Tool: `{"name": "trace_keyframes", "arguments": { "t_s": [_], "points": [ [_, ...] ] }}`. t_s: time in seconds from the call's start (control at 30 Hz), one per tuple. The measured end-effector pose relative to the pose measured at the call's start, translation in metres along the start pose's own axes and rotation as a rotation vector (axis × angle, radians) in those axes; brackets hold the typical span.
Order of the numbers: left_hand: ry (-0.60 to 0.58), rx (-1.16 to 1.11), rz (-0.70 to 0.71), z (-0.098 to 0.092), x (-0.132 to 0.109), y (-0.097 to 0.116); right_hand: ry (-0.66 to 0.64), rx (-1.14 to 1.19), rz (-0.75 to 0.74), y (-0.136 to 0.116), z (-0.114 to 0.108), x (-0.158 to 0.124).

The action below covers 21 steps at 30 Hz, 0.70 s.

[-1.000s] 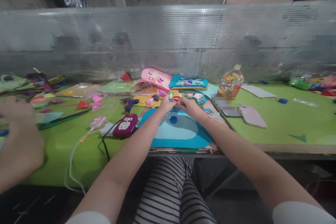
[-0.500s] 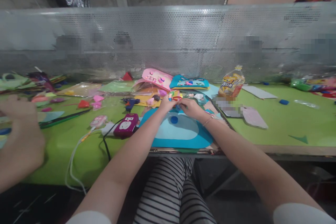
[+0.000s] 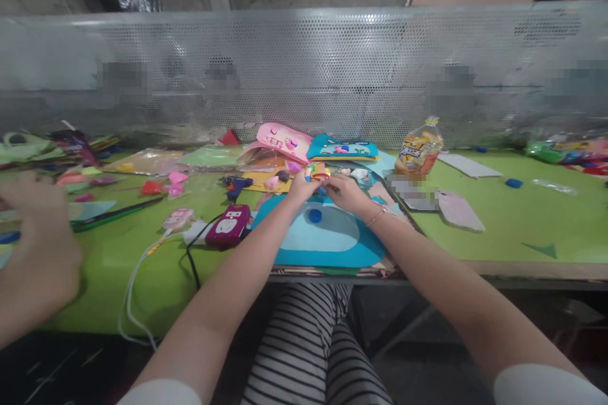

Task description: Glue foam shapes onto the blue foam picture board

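My left hand (image 3: 303, 186) is closed on a small multicoloured piece (image 3: 318, 171) with yellow and red on it. Close beside it on the right, my right hand (image 3: 345, 193) has its fingers pinched together; what they hold is too small to make out. Both hands are above the far edge of a blue sheet (image 3: 270, 234) with a light blue oval on it. A round dark blue piece (image 3: 315, 215) lies on that oval. Behind my hands lie a pink decorated visor shape (image 3: 280, 142) and a blue one (image 3: 342, 149).
A glue gun (image 3: 236, 186), a purple device (image 3: 229, 226) and white cables lie to the left. Another person's hand (image 3: 38, 228) is at the far left. To the right stand a snack bag (image 3: 418, 150) and a pink phone-shaped object (image 3: 460, 211).
My hands have stayed nearly in place, with only a slight shift of the fingers. The other person's hand at the left has moved slightly.
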<state>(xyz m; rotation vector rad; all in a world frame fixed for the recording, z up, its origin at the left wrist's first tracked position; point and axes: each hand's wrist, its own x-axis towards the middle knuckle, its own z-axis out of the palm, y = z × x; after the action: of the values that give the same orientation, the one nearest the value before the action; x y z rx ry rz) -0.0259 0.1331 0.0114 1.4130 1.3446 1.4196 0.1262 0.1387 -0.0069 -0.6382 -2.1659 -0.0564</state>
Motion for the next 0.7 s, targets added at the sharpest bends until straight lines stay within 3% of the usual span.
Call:
{"name": "trace_keyframes", "arguments": {
  "t_s": [0.17, 0.4, 0.6, 0.7],
  "points": [
    [-0.022, 0.037, 0.013, 0.000, 0.003, -0.002, -0.063, 0.002, 0.150, 0.006, 0.003, -0.001],
    [-0.071, 0.108, 0.142, 0.001, 0.002, -0.005, -0.006, 0.000, 0.106, 0.011, 0.005, -0.001],
    [-0.089, 0.111, 0.236, 0.002, 0.002, -0.005, 0.131, 0.074, 0.279, 0.020, 0.012, -0.002],
    [-0.127, 0.140, 0.297, 0.002, 0.001, -0.004, 0.120, 0.213, 0.389, 0.024, 0.015, -0.004]
  ]
}}
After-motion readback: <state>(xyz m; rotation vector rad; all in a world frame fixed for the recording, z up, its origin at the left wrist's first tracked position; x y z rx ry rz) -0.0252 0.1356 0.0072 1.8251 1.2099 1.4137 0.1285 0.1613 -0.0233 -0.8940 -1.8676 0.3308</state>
